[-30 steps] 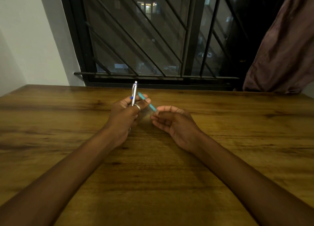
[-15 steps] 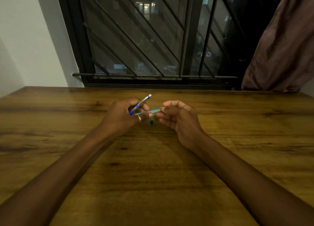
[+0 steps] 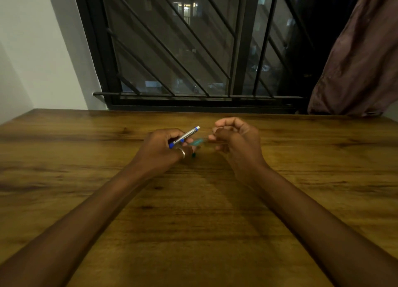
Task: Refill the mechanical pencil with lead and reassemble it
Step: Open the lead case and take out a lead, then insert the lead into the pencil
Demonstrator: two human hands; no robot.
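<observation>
Silver pencil (image 3: 187, 134) and teal lead tube (image 3: 197, 141) both sit clasped in the left hand (image 3: 164, 151) above the table (image 3: 64, 157), while the right hand (image 3: 235, 139) pinches its fingertips together just beside the tube; whether a lead is between them I cannot tell. To load well, I judge the pencil's open end should tilt up, held steady, with the lead fed in straight and lightly so it doesn't snap

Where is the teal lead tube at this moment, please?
In the head view, the lead tube is near the table's middle, held in the left hand just below the pencil, pointing toward the right hand.
</observation>
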